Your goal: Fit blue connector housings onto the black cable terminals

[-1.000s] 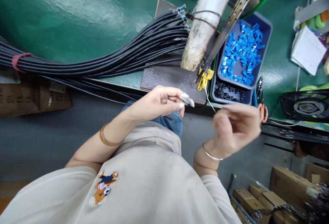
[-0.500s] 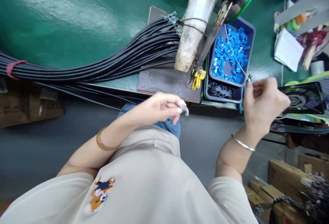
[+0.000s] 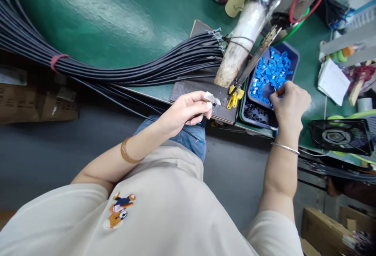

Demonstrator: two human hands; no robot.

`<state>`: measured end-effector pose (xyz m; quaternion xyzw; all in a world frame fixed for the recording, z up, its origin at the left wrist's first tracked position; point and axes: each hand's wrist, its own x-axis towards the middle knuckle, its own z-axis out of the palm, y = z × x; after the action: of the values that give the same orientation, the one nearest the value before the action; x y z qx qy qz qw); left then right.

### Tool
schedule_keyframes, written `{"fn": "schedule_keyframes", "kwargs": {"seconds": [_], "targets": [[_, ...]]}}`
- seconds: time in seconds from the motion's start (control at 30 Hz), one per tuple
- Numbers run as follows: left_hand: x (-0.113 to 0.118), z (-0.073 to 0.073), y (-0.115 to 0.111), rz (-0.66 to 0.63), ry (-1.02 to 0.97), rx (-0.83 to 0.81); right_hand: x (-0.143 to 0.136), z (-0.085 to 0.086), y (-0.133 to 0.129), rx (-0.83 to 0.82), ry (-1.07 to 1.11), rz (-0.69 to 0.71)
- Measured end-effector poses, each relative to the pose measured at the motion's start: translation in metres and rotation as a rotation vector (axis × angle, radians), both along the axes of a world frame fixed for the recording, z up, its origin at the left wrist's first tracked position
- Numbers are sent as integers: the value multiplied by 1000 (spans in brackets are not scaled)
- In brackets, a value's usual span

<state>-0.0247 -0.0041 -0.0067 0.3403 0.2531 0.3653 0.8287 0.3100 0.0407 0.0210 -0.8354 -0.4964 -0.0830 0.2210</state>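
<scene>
My left hand (image 3: 192,109) is over the front edge of the brown board (image 3: 190,89), its thumb and fingers pinched. White wrapping (image 3: 212,98) covers a fingertip, and a tiny dark bit shows beside the thumb tip, too small to name. My right hand (image 3: 290,101) is at the right side of the blue-grey tray (image 3: 295,58) of small blue connectors (image 3: 272,72). Its thumb and index finger are closed together over the tray's near part; what they pinch is hidden. Below the blue connectors sits a second tray with small black parts (image 3: 255,113).
A bundle of black cables (image 3: 117,74), tied with a red band (image 3: 57,62), crosses the green table (image 3: 96,25). Yellow-handled snips (image 3: 235,98) lie beside a wrapped white tube (image 3: 235,60). A black fan (image 3: 337,135) stands at the right, with papers (image 3: 333,82) behind.
My right hand has moved left to the blue connector tray; the thin pale strand running to its fingers no longer shows. My left hand has risen over the board. The view has shifted.
</scene>
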Motion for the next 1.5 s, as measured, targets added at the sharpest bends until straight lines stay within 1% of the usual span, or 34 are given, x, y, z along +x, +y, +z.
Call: {"fn": "schedule_keyframes", "kwargs": {"seconds": [0.07,0.1,0.17,0.27,0.3,0.33,0.4,0.43,0.47,0.5,0.53,0.57,0.63,0.7,0.73,0.8,0.9,1.03,1.13,1.2,1.27,1.33,1.4,1.5], "targets": [[3,0,0,27,17,37,2,1,2,-95,-56,53],[5,0,0,37,28,57,2,2,0,-86,-77,72],[8,-1,0,51,55,93,-2,6,-8,59,-90,101],[12,-1,0,72,103,138,-19,13,-33,322,-71,214],[13,-1,1,81,120,155,-29,15,-43,384,-22,247],[13,0,1,89,138,174,-40,17,-53,438,85,288],[14,1,0,96,178,201,-66,20,-72,508,365,413],[14,2,0,96,199,209,-79,20,-80,527,470,483],[14,3,0,94,219,213,-93,19,-88,507,545,558],[14,4,-1,93,239,215,-105,18,-94,500,587,584],[14,5,-1,91,259,217,-117,15,-98,472,587,575],[15,7,-1,90,279,222,-127,11,-102,459,540,575],[16,9,-1,89,314,236,-142,3,-105,502,350,589],[17,11,0,85,341,252,-152,-5,-105,561,222,636],[18,12,0,81,350,258,-155,-8,-105,582,201,665],[18,14,1,71,360,263,-159,-12,-104,593,226,717],[19,16,2,56,350,263,-164,-17,-104,580,279,750],[21,15,3,64,326,259,-168,-24,-105,591,271,741],[23,13,3,69,322,263,-167,-28,-106,615,247,700],[24,12,3,72,332,260,-166,-29,-105,616,314,650],[24,12,3,80,345,262,-165,-28,-104,562,451,612],[24,12,4,89,356,277,-164,-28,-103,491,543,617],[25,12,5,96,368,293,-163,-28,-102,463,524,648],[26,10,7,116,388,306,-163,-30,-101,476,413,698]]}}
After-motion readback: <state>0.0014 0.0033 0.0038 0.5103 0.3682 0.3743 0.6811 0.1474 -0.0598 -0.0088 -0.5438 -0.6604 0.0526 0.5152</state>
